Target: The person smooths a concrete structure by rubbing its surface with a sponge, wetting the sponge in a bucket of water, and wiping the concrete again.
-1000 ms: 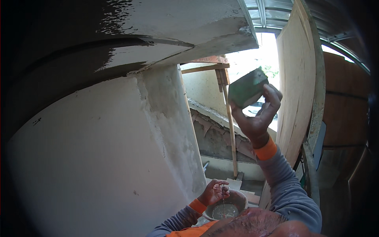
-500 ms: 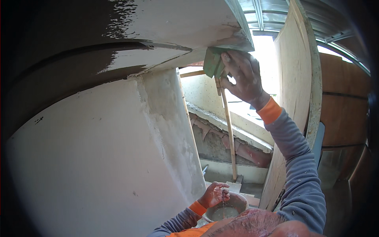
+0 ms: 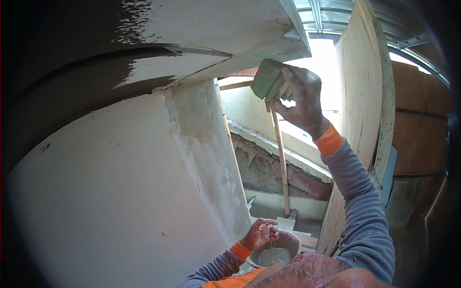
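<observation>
My right hand (image 3: 302, 98) is raised under the ceiling edge, its fingers closed around a green plastering float (image 3: 267, 80). The float is tilted and hangs a little below the wet grey corner of the soffit (image 3: 269, 41), apart from it. Low in the picture, my left hand (image 3: 260, 234) is held at the rim of a round bucket (image 3: 297, 247) with grey, wet-looking contents. Its fingers are curled, and a thin line runs down from them; whether it is a string or a drip I cannot tell.
A pale wall (image 3: 110, 182) with a damp grey plastered edge fills the left. To the right stands a tall wooden board (image 3: 360, 91). A thin wooden pole (image 3: 280, 158) leans behind the bucket, before a sloping ledge with broken reddish pieces.
My right hand has lowered the float from the soffit corner, so a gap now shows between them, and the float has tilted. My left hand has hardly moved.
</observation>
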{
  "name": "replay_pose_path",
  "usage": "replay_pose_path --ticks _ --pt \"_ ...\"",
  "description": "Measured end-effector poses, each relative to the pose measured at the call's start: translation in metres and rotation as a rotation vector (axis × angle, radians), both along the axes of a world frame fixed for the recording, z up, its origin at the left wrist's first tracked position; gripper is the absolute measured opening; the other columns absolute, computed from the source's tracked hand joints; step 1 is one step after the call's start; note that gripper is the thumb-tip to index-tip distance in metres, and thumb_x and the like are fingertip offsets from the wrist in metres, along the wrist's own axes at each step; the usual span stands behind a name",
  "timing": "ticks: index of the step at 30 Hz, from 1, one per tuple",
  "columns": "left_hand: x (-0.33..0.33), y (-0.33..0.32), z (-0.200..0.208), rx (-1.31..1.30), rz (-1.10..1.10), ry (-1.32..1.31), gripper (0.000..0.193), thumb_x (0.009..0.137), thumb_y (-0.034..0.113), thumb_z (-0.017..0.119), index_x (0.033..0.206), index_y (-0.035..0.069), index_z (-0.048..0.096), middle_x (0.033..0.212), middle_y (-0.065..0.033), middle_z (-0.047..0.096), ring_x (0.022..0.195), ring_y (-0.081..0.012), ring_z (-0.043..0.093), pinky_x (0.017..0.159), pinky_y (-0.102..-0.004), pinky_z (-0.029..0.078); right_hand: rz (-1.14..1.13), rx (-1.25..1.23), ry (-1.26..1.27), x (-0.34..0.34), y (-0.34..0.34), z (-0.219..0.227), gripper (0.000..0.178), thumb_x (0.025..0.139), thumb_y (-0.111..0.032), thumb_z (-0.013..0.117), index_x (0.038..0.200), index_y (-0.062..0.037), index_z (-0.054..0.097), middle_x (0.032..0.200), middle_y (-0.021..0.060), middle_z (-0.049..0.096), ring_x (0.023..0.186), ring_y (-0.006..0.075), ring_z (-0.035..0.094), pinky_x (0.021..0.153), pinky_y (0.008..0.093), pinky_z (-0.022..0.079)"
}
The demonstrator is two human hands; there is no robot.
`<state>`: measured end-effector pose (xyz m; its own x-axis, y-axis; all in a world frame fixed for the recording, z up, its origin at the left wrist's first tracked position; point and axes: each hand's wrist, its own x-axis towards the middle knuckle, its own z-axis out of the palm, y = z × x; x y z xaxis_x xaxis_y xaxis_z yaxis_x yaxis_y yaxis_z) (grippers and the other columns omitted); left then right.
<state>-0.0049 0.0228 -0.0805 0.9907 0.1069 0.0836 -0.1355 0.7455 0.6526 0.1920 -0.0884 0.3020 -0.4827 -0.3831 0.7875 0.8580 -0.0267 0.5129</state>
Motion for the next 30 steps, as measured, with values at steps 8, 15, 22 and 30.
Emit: replay_pose_path --ticks 8,15,22,30 --pt "-0.004 -0.006 0.008 0.021 0.030 -0.015 0.056 0.087 0.036 0.052 0.132 0.003 0.044 0.106 -0.0197 0.062 0.102 -0.0331 0.060 0.098 -0.0461 0.043 0.679 -0.836 0.584 -0.017 -0.011 -0.121 0.076 0.066 -0.016 0.072 0.133 0.0065 0.044 0.104 0.0124 0.053 0.090 0.0205 0.054 0.080 0.0319 0.045" --pt "-0.006 -0.018 0.027 0.021 0.124 -0.042 0.079 0.083 0.040 0.056 0.148 0.011 0.021 0.131 -0.0290 0.043 0.127 -0.0412 0.043 0.111 -0.0491 0.032 1.661 -1.456 1.138 -0.010 0.031 -0.205 0.057 0.079 -0.019 0.060 0.131 0.0004 0.048 0.096 0.0071 0.057 0.088 0.0145 0.055 0.078 0.0269 0.045" --pt "0.000 -0.009 0.026 -0.041 0.089 -0.176 0.089 0.081 0.061 0.059 0.145 0.009 0.025 0.141 -0.0258 0.037 0.131 -0.0393 0.038 0.114 -0.0515 0.024 1.423 -1.642 1.157 -0.024 0.029 -0.257 0.064 0.076 -0.013 0.056 0.138 -0.0031 0.040 0.112 0.0108 0.054 0.104 0.0182 0.051 0.093 0.0309 0.040" --pt "0.000 0.009 0.012 0.051 0.132 -0.116 0.067 0.094 0.053 0.045 0.141 0.006 0.035 0.135 -0.0197 0.046 0.123 -0.0340 0.047 0.108 -0.0476 0.032 1.533 -1.871 0.990 -0.024 0.027 -0.275 0.072 0.071 -0.008 0.054 0.140 -0.0034 0.035 0.127 0.0145 0.048 0.122 0.0233 0.044 0.106 0.0341 0.031"
